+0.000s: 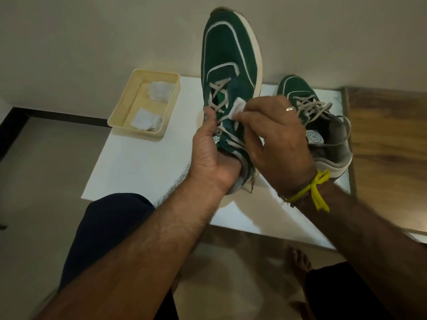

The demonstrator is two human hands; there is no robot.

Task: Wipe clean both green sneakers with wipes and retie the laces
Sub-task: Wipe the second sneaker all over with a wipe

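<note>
I hold one green sneaker (227, 54) up above the white table (143, 162), toe pointing away from me. My left hand (209, 153) grips it at the collar, thumb on the laces and fingers hidden inside the opening. My right hand (275, 135) pinches a small white wipe (238, 108) against the sneaker's side beside the pale laces, which hang loose at the lower end. The second green sneaker (298, 91) stands on the table to the right, partly hidden behind my right hand, with its laces slack.
A cream plastic tray (129, 95) with two folded wipes stands at the table's back left. A wooden surface (388, 125) adjoins the table on the right. My knees and a bare foot (298, 262) show below the table's near edge.
</note>
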